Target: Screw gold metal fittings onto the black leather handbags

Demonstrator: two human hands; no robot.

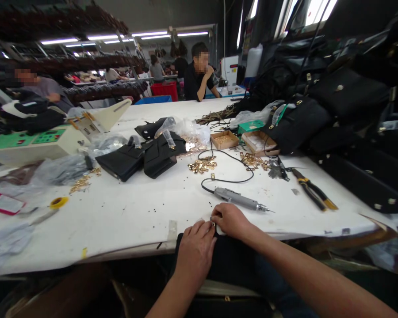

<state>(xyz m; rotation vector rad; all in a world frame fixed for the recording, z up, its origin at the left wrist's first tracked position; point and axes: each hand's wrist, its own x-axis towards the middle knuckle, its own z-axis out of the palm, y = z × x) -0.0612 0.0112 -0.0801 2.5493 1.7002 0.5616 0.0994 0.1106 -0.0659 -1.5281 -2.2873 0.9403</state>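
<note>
A boxy black bag [162,154] at eleven o'clock; at the white desk [126,225]'s six o'clock edge, my left hand [196,243] rests over black material [224,246], my right hand [232,220] curls at a small shiny metal fitting [213,224], though whether either grips I cannot tell; a grey cylindrical tool [237,198] at one o'clock.

From my remote station, I read a broad white worktable [119,225] spanning the view from 9 to 3 o'clock, with heavily loaded racks [73,26] receding at 10 o'clock. Linear tube lights [149,33], illuminated, run between 10 and 12 o'clock, below a dark grey upper wall [185,15] at 12 o'clock. I register bright windows [320,11] between 1 and 2 o'clock; the floor at 7 o'clock is too dark to resolve.
</note>
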